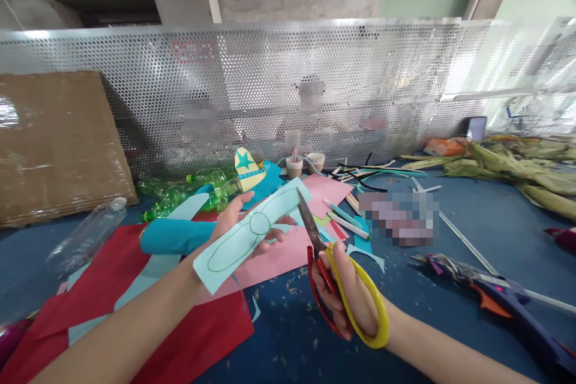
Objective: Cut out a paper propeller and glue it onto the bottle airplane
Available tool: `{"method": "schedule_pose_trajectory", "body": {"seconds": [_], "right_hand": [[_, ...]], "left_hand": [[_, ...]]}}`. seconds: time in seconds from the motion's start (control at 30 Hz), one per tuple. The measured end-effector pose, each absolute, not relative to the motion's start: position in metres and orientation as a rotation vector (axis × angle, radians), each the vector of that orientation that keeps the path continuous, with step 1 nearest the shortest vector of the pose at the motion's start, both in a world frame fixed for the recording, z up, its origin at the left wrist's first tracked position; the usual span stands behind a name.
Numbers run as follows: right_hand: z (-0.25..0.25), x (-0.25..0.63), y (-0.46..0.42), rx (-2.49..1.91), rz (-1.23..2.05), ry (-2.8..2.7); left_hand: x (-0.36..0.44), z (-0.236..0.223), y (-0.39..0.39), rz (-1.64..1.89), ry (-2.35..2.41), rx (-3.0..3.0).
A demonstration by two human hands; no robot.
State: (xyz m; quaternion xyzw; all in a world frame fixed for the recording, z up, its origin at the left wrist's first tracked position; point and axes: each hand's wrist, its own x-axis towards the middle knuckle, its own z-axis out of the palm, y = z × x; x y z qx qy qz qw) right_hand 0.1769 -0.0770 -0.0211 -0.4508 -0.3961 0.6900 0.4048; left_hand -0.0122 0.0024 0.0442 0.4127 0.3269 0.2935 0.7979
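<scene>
The left hand [228, 220] holds a pale blue paper strip [260, 223] between the thumb side and the curled fingers, which support it from behind, probably so that the drawn face stays flat and in plain sight. The right hand [342, 279] is closed around the scissors [320, 245], thumb through the yellow loop and fingers at the red one, a grip that seems meant for working the blades. Their tips point up at the strip's far end; whether they touch the paper I cannot tell. The strip is raised above the table [288, 345], slanting from near the left wrist up toward the blades, which likely gives them room. It looks roughly rectangular, with a long, round-ended green outline and a small circle at its middle; the outline appears uncut where it shows. Beneath lie pink paper [274, 261] and red sheets [220, 330], with a blue roll [175, 236] beside the left wrist. Markers [350, 225] lie beyond the scissors, seemingly within easy reach. Farther out, a glue gun [495, 291] lies to the right, a clear bottle [92, 231] to the left, and corn husks [526, 174] near the perforated panel [265, 72].
</scene>
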Motion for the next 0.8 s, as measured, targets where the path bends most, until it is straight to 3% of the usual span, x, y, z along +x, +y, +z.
{"method": "schedule_pose_trajectory", "body": {"seconds": [0.3, 0.43, 0.57, 0.8], "right_hand": [[-0.025, 0.175, -0.064, -1.069, 1.629, -0.987], [-0.025, 0.186, -0.062, -1.03, 1.381, -1.078], [-0.018, 0.196, -0.069, -1.015, 1.332, -1.234], [-0.011, 0.191, -0.073, -1.108, 1.412, -1.409]], "left_hand": [[-0.035, 0.06, 0.015, 0.532, 0.869, 1.081], [-0.027, 0.062, 0.0, 0.171, 0.939, 1.351], [-0.013, 0.056, -0.018, -0.094, 0.974, 1.535], [-0.013, 0.057, -0.019, -0.039, 1.03, 1.487]]}}
